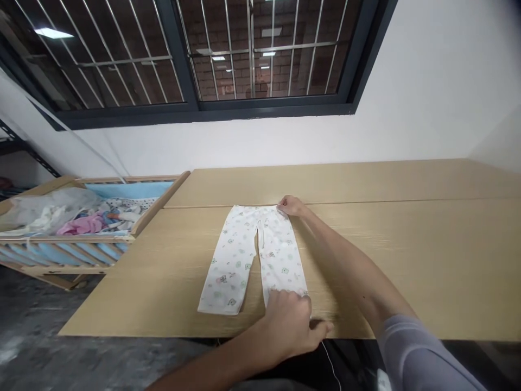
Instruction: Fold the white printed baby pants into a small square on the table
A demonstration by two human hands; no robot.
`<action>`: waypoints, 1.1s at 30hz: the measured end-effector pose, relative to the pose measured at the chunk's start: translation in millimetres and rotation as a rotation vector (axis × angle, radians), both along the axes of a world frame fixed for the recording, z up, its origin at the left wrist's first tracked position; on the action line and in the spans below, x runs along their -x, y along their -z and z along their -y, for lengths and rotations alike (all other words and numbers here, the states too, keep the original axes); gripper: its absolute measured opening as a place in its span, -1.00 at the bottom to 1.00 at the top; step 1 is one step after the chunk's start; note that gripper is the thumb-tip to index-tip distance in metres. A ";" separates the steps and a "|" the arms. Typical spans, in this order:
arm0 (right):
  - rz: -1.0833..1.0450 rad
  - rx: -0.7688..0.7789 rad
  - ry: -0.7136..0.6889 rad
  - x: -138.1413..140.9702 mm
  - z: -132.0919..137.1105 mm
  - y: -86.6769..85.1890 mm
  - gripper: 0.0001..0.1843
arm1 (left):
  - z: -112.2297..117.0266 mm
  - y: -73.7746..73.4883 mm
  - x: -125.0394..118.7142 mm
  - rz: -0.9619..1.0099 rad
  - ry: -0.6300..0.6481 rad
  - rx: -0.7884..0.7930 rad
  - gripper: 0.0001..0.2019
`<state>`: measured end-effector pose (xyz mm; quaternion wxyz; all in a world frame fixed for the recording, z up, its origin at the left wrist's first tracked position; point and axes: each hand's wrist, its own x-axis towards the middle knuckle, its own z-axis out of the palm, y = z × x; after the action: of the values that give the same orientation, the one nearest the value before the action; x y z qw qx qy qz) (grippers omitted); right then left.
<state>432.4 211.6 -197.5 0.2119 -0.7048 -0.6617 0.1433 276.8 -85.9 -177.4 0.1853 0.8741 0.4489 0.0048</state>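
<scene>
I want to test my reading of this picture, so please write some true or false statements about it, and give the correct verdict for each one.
1. The pants lie flat on a wooden table. True.
2. The left hand rests on the waistband. False: it is at the bottom of a pant leg, and the right hand is at the waistband.
3. The right arm has a red sleeve. False: the sleeve is grey.
4. A wooden crib with clothes in it stands left of the table. True.
</scene>
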 end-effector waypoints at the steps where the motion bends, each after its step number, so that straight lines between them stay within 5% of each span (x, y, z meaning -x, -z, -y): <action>1: -0.009 0.013 -0.009 0.8 0.8 1.0 -0.84 | 1.5 3.8 -2.4 -0.009 -0.031 0.021 -0.41; 9: -0.100 0.043 -0.014 13.5 6.2 -10.2 -0.83 | -6.2 -2.9 5.0 0.071 -0.044 0.043 -0.72; 18: -0.208 -0.035 -0.068 53.8 0.5 -56.2 -0.67 | -3.1 -44.9 71.3 0.537 -0.408 0.043 -0.62; 21: -0.206 -0.055 -0.070 88.4 -7.3 -59.6 -0.68 | 7.2 -37.4 107.8 0.546 -0.557 0.056 -0.59; 26: -0.181 -0.063 -0.086 153.5 -14.8 -50.4 -0.66 | 27.8 -3.4 164.6 0.476 -0.775 -0.054 -0.51; 33: -0.089 0.003 -0.137 204.0 -6.2 -35.7 -0.71 | 36.9 2.5 183.7 0.097 -0.828 -0.100 -0.62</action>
<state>228.4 217.8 -161.7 0.2300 -0.6509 -0.6982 0.1898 93.1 -122.8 -179.9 0.1460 0.6264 0.7524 0.1417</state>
